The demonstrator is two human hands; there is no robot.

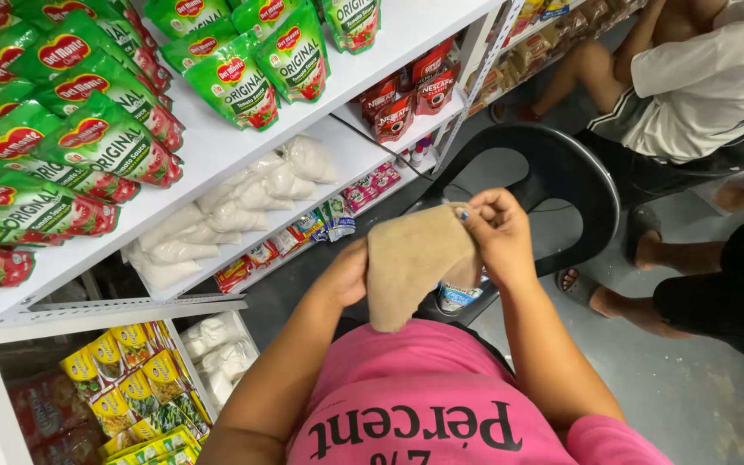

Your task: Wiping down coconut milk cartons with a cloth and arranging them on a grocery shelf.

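A tan-brown cloth (408,263) hangs between my two hands in front of my pink shirt. My right hand (499,234) pinches the cloth's upper right corner with closed fingers. My left hand (350,274) grips its left edge and is partly hidden behind it. Below my right hand, a small container with a white and blue label (458,297) peeks out from under the cloth. I cannot tell which hand holds it.
White shelves (217,146) on the left carry green sauce pouches (88,138), clear bags of white powder (243,202), red pouches (406,99) and yellow packets (135,379). A black plastic chair (583,185) stands ahead. Other people sit at the right, one in a white shirt (708,86).
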